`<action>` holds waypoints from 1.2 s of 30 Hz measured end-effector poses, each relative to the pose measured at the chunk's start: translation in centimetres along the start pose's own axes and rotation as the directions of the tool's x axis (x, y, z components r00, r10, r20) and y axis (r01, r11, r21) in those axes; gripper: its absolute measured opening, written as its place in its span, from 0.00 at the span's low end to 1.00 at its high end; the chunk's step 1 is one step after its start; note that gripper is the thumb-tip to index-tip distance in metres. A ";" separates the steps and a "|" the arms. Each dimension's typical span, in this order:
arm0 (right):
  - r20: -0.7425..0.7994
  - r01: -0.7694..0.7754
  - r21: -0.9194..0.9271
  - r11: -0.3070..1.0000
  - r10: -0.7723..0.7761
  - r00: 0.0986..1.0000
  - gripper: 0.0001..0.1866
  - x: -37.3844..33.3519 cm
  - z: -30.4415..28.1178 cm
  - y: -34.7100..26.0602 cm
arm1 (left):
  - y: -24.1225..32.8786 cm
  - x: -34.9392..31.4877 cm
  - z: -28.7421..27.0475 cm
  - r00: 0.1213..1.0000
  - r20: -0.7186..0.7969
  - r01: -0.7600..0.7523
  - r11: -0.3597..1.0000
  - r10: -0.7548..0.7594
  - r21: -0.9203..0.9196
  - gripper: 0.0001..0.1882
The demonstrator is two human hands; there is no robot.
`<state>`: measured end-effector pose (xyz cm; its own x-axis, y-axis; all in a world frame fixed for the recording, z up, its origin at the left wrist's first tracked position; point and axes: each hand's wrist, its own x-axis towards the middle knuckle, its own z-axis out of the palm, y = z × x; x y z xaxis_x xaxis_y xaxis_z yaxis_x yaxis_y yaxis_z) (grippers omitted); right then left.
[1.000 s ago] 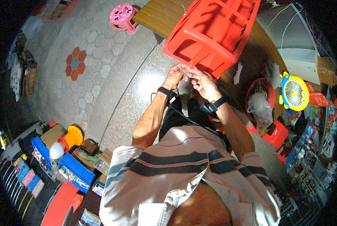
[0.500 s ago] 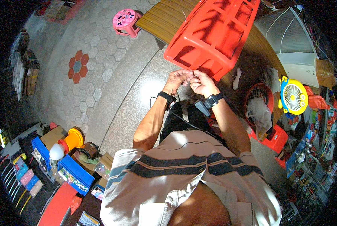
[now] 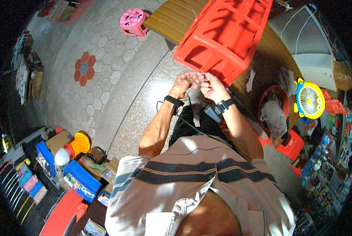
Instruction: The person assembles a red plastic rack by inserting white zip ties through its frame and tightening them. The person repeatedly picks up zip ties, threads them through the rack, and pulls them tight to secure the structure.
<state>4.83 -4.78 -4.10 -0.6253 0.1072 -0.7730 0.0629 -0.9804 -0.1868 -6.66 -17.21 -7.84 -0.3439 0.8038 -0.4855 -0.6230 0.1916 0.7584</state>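
Close together in front of my body, my left hand (image 3: 185,84) and my right hand (image 3: 214,89) meet at the fingertips. Fingers and thumbs of both are pinched; whatever lies between them is too small to make out. Just beyond them a red plastic open-framed piece (image 3: 227,49), like a crate or a stool lying on its side, rests on a wood-grain table (image 3: 168,19). Its near edge is close to my right fingers; whether they touch I cannot tell. Each wrist wears a black band, and a dark cable hangs by the left one.
A pink stool (image 3: 133,21) stands on the tiled floor to the far left. On the right are a red basket (image 3: 285,103) with plastic bags, a yellow fan (image 3: 310,100) and crowded shelves. Blue bins (image 3: 81,180) and an orange spool (image 3: 80,144) sit at lower left.
My fingertips have shifted slightly and stay pinched near each other. The surroundings sit a little further right in the view.
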 end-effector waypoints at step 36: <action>0.084 0.067 0.357 0.932 -0.104 0.991 0.07 0.6 1.7 2.1 | 1.1 -0.4 1.4 0.995 -0.067 0.067 0.993 -0.074 -0.097 0.07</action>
<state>3.27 -7.11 -3.88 -0.6913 0.1940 -0.6960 -0.2615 -0.9651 -0.0092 -6.24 -16.55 -6.19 -0.3429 0.7482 -0.5680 -0.7100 0.1895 0.6782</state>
